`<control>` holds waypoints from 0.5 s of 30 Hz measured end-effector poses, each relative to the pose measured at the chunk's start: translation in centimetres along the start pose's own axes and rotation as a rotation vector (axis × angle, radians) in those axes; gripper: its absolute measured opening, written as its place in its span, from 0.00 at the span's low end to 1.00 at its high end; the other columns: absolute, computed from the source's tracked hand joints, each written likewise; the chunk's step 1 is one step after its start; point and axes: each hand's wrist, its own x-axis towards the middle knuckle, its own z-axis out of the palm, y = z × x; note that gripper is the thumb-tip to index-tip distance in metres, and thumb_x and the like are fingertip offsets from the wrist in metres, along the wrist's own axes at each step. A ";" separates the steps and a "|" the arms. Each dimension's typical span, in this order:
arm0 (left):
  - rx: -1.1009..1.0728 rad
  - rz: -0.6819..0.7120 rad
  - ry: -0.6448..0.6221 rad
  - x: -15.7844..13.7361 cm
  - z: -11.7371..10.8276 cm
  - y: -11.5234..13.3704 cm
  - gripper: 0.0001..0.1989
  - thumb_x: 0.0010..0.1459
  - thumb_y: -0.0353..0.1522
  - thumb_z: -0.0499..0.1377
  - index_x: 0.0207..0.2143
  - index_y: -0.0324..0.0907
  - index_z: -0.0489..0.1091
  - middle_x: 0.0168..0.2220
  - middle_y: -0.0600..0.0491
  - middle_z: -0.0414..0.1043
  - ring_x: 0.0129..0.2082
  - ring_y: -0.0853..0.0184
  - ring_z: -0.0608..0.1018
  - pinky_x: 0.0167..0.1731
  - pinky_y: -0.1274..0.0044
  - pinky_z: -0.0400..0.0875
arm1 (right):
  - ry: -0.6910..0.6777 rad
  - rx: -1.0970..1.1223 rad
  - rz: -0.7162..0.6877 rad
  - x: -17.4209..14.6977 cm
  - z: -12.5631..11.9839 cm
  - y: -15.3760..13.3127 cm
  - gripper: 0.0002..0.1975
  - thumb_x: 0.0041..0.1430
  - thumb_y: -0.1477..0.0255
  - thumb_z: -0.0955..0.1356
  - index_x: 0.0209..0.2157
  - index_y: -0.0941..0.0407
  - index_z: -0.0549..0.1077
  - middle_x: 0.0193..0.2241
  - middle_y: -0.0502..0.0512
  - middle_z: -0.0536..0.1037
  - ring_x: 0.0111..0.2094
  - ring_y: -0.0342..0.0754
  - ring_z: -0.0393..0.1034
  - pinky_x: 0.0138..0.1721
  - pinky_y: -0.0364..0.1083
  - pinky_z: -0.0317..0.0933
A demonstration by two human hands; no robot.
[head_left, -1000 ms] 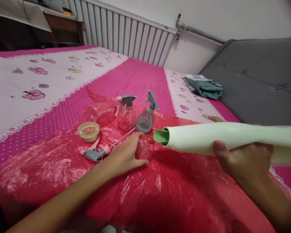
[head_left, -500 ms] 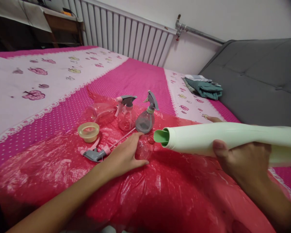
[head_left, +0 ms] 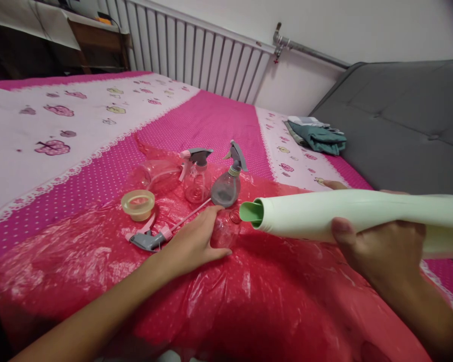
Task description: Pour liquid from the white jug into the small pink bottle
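Left hand (head_left: pixel 196 240): I have thumb and fingers curved around the bottle, apparently gripping it; the far contact is hidden from me.
Right hand (head_left: pixel 390 249): I have it clamped on the jug (head_left: pixel 317 213), thumb on the near side.
Bottle (head_left: pixel 226 230): open-necked, on the red plastic (head_left: pixel 249 301), its neck just beside the spout (head_left: pixel 250 211).
Jug: nearly level; I judge pouring is the step in hand, though I see no stream.
Spout: the next move calls for lining it up with the neck, bottle steady.
Sprayer (head_left: pixel 147 240): loose, near my left wrist.
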 end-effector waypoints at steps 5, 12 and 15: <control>0.013 0.002 0.000 0.1 0.0 0.0 0.42 0.57 0.41 0.72 0.70 0.50 0.60 0.70 0.41 0.69 0.68 0.40 0.74 0.67 0.49 0.69 | 0.046 -0.043 -0.015 0.6 -0.3 -0.1 0.41 0.76 0.48 0.48 0.60 0.60 0.79 0.43 0.66 0.81 0.44 0.66 0.79 0.40 0.58 0.65; 0.051 -0.053 -0.036 0.0 -0.1 0.1 0.44 0.58 0.41 0.72 0.71 0.47 0.56 0.71 0.38 0.67 0.70 0.41 0.73 0.68 0.49 0.68 | -0.060 0.027 0.044 0.0 0.0 0.2 0.42 0.74 0.46 0.48 0.64 0.56 0.76 0.45 0.63 0.83 0.45 0.69 0.79 0.41 0.61 0.67; 0.041 -0.035 -0.023 0.0 -0.1 0.2 0.42 0.58 0.40 0.72 0.70 0.49 0.58 0.70 0.39 0.68 0.69 0.41 0.73 0.67 0.49 0.69 | -0.083 0.051 0.086 -0.4 0.3 0.3 0.42 0.74 0.45 0.48 0.65 0.54 0.76 0.45 0.63 0.83 0.47 0.69 0.80 0.43 0.63 0.70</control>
